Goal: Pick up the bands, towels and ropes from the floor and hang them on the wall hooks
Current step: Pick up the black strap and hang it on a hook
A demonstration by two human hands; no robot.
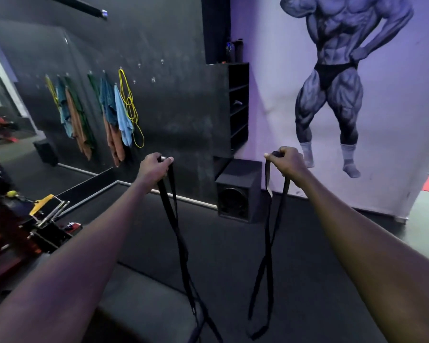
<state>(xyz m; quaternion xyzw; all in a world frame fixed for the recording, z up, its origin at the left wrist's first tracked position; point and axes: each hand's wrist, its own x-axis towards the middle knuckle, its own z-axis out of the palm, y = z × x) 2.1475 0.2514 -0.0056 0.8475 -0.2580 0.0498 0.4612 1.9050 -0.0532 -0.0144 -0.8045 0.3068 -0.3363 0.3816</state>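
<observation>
Head view: left hand [156, 167] and right hand [286, 163] each grip black bands [177, 233] hanging below.

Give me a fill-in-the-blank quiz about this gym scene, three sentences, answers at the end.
1. The left hand grips the left band and the right hand grips the right band; both bands are coloured ____.
2. The rope hanging from the wall hooks is coloured ____.
3. The speaker box stands on the ____.
Missing words: black; yellow; floor.
</observation>
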